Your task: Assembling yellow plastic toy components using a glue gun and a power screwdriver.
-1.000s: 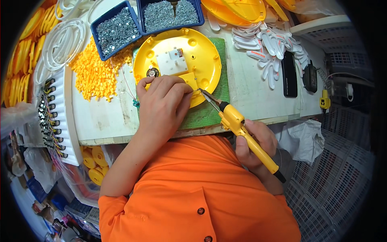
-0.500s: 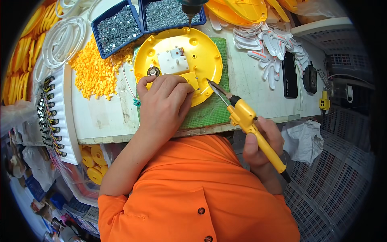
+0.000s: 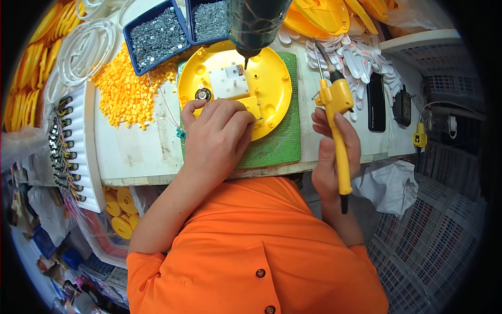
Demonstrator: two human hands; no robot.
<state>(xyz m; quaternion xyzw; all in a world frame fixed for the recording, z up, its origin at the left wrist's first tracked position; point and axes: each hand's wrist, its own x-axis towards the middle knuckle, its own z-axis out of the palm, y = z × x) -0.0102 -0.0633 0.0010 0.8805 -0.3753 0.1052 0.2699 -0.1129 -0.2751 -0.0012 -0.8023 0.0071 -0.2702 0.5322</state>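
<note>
On a green mat [image 3: 285,149] lies a round yellow plastic shell [image 3: 277,97]. Inside it are a white gearbox-like block [image 3: 222,83], a small round metal part [image 3: 203,94] and a yellow rectangular box [image 3: 253,104]. My left hand [image 3: 217,128] is closed over the shell's near side beside the yellow box; its fingertips and whatever they pinch are hidden. To the right of the mat, my right hand [image 3: 337,146] grips a yellow soldering iron [image 3: 337,120] with a metal feed tube. Its tip points up and away, apart from the shell.
A dark power screwdriver [image 3: 256,23] hangs over the shell's far side. Blue bins of screws [image 3: 157,39], a pile of small yellow pieces [image 3: 123,89] and a white rack of wired parts [image 3: 86,152] stand left. White plastic strips [image 3: 361,60] and a black phone [image 3: 376,102] lie right.
The soldering iron has swung away from the shell to the right, its tip now upward. The screwdriver looms larger and lower over the shell. My left hand has stayed nearly in place.
</note>
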